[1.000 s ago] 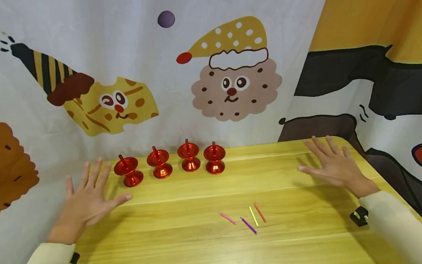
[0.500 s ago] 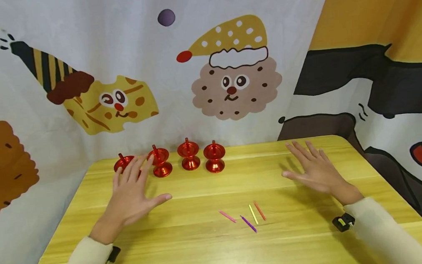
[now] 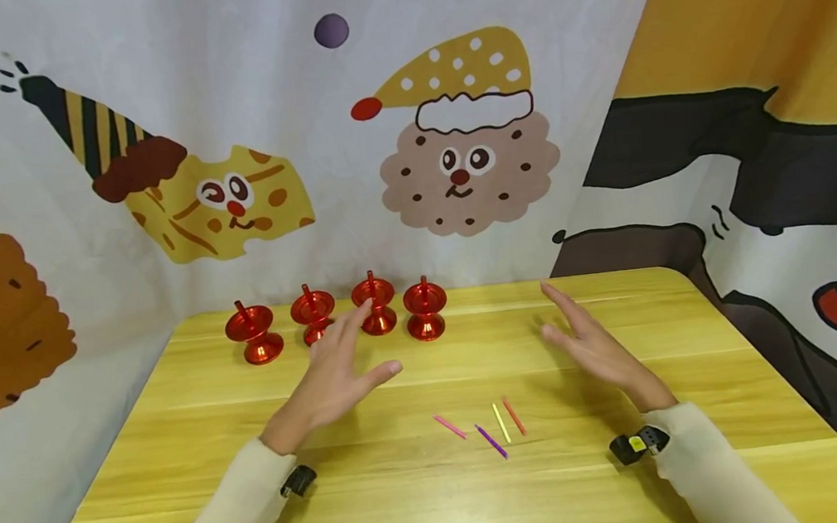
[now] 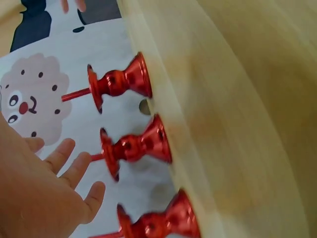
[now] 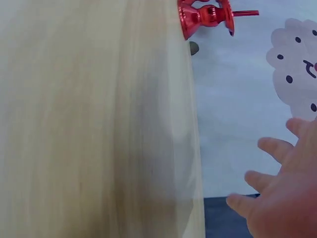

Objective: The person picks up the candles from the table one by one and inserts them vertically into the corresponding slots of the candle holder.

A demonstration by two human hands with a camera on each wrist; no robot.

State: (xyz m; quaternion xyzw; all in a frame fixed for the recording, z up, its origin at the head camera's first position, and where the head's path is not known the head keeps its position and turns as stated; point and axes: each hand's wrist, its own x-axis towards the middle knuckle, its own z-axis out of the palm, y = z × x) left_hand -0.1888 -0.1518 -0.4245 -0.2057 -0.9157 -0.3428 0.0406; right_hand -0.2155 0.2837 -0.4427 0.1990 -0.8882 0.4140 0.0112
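Note:
My left hand [image 3: 334,378] hovers above the table with thumb spread and fingers extended, holding nothing. Behind it in the head view, its fingers partly cover the second red candle holder [image 3: 313,306] and the foot of the third red candle holder [image 3: 373,293]. The leftmost candle holder [image 3: 253,330] and the rightmost candle holder [image 3: 425,307] show whole, each with an upright peg. My right hand [image 3: 598,349], also over the table and bare of any object, has its fingers extended. Between the hands lie a pink stick [image 3: 450,426], a purple stick [image 3: 491,441], a yellow stick [image 3: 501,423] and an orange-red stick [image 3: 514,416], all thin.
The wooden table [image 3: 380,506] ends at the back against a white curtain [image 3: 260,76] printed with cartoon figures. Its right edge slopes along a patterned cloth [image 3: 816,193]. Each wrist carries a small black camera, such as the right wrist camera [image 3: 638,445].
Both hands have moved inward from the table's sides, the left one farther, passing in front of the candle holders. The holders and sticks stay where they were.

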